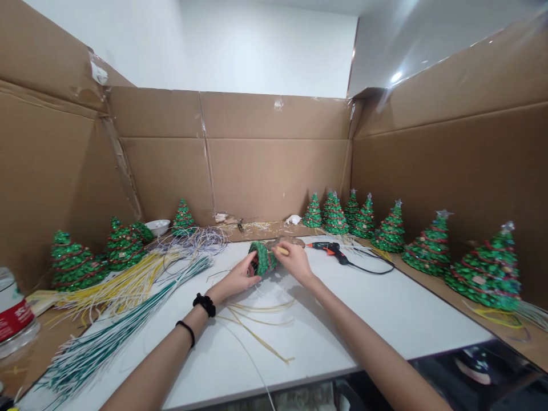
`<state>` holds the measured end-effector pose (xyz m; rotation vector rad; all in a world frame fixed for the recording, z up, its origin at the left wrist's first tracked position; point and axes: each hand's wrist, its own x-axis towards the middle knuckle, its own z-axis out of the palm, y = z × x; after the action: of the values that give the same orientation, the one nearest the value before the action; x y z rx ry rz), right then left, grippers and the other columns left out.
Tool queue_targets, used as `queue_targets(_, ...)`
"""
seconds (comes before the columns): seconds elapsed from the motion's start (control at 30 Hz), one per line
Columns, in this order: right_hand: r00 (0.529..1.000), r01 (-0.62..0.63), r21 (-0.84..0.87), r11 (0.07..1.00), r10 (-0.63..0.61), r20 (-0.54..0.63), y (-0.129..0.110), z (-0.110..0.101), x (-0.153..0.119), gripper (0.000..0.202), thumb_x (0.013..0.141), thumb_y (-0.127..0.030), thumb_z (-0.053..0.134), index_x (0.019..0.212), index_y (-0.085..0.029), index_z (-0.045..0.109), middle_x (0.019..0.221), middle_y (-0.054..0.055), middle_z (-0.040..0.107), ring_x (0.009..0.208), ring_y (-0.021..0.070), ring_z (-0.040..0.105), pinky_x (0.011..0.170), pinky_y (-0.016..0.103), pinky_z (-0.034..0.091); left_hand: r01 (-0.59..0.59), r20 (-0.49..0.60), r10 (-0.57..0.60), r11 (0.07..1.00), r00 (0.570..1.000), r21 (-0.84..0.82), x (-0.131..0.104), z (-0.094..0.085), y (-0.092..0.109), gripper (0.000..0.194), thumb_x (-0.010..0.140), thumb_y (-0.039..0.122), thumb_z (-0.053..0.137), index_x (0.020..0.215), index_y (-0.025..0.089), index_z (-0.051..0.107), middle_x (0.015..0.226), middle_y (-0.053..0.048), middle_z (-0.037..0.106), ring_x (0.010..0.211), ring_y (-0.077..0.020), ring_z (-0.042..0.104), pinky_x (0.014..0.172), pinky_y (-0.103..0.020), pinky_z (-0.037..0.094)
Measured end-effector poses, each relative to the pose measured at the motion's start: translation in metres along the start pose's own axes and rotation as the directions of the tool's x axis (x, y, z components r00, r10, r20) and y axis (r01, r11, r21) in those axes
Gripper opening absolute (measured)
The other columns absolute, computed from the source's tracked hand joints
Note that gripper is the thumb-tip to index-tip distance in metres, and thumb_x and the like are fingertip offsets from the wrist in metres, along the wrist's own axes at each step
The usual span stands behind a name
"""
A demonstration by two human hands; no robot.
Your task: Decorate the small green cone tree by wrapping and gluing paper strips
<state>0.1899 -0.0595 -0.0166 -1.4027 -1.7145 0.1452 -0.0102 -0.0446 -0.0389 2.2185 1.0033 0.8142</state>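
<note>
While the left hand grasps a bumpy, tilted green piece, the right hand, just beside that piece, pinches a yellowish handle.

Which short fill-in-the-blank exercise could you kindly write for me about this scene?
The left hand holds a piece whose colour is ____.
Two black bands are worn on the person's ____ arm.
On the white table lies a glue gun with a ____ cord.
The brown walls behind the table are made of ____.

Missing words: green; left; black; cardboard.
</note>
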Motion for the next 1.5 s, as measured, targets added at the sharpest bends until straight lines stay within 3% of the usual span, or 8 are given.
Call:
queue_targets(0.27,1.0,-0.023,-0.07,0.997,0.023,-0.001,-0.004,-0.001,-0.003,0.019,0.081,-0.034,0.052,0.079,-0.023,0.068,0.071,0.001,0.07,0.069,0.018,0.062,0.055,0.022,0.03,-0.15,0.172,0.077,0.87,0.982,0.47,-0.008,-0.018,0.009,0.079,0.068,0.006,0.044,0.143,0.017,0.023,0.092,-0.008,0.063,0.081,-0.022,0.055,0.071,-0.029,0.041)
queue_targets(0.4,0.999,-0.046,-0.083,0.995,0.046,0.0,-0.005,0.0,-0.004,0.017,0.081,-0.03,0.052,0.079,-0.024,0.067,0.071,0.0,0.07,0.068,0.0177,0.062,0.055,0.023,0.029,-0.212,0.196,0.116,0.769,0.974,0.603,-0.008,-0.026,0.024,0.07,0.062,0.001,0.043,0.13,0.017,0.041,0.101,-0.009,0.063,0.092,-0.023,0.056,0.074,-0.028,0.039)
queue_targets(0.77,0.998,-0.037,-0.161,0.986,0.046,0.05,-0.01,-0.001,-0.002,0.016,0.082,-0.026,0.05,0.082,-0.024,0.066,0.075,0.0,0.07,0.071,0.0169,0.062,0.055,0.023,0.028,0.042,0.097,-0.168,0.672,0.981,0.739,-0.011,-0.034,0.048,0.027,0.072,0.013,0.044,0.082,0.02,0.068,0.074,-0.008,0.069,0.072,-0.0222,0.063,0.061,-0.027,0.037)
queue_targets(1.0,0.991,0.086,-0.302,0.95,-0.05,0.126,-0.02,-0.009,0.002,0.013,0.081,-0.026,0.054,0.085,-0.023,0.065,0.084,0.002,0.07,0.08,0.0176,0.061,0.059,0.023,0.03,0.223,-0.001,-0.34,0.614,0.94,0.757,-0.012,-0.046,0.048,0.028,0.075,0.024,0.043,0.074,0.018,0.071,0.078,-0.012,0.07,0.073,-0.0242,0.064,0.065,-0.03,0.041)
queue_targets(1.17,0.983,0.141,-0.368,0.919,-0.085,0.165,-0.028,-0.009,0.001,0.014,0.086,-0.028,0.051,0.089,-0.023,0.063,0.089,0.004,0.068,0.086,0.0177,0.06,0.061,0.024,0.032,0.189,-0.075,-0.215,0.577,0.974,0.795,-0.013,-0.031,0.036,0.029,0.077,0.019,0.043,0.062,0.013,0.067,0.066,-0.016,0.067,0.067,-0.0268,0.063,0.085,-0.043,0.037)
queue_targets(1.27,0.983,0.154,-0.367,0.918,-0.103,0.153,-0.028,-0.005,0.001,0.019,0.091,-0.03,0.044,0.088,-0.022,0.062,0.088,0.004,0.067,0.085,0.0173,0.059,0.061,0.024,0.031,0.143,-0.076,-0.139,0.576,0.987,0.805,-0.015,-0.019,0.027,0.021,0.072,0.011,0.048,0.058,0.014,0.063,0.06,-0.013,0.064,0.065,-0.0258,0.062,0.096,-0.049,0.027)
queue_targets(1.37,0.984,0.159,-0.341,0.927,-0.122,0.128,-0.024,-0.001,0.001,0.021,0.093,-0.029,0.041,0.09,-0.021,0.06,0.086,0.004,0.067,0.083,0.0171,0.059,0.06,0.024,0.029,0.183,-0.072,-0.2,0.619,0.977,0.764,-0.014,-0.009,0.024,0.021,0.074,0.009,0.045,0.07,0.011,0.065,0.069,-0.017,0.066,0.072,-0.0293,0.063,0.089,-0.048,0.034)
queue_targets(1.5,0.985,0.157,-0.309,0.938,-0.127,0.115,-0.022,0.003,0.001,0.021,0.093,-0.028,0.039,0.095,-0.021,0.058,0.087,0.003,0.067,0.081,0.0173,0.059,0.059,0.024,0.028,0.195,-0.143,-0.145,0.872,0.979,0.448,-0.001,0.004,0.024,0.027,0.085,0.016,0.034,0.091,0.013,0.061,0.086,-0.017,0.066,0.08,-0.026,0.062,0.077,-0.037,0.042)
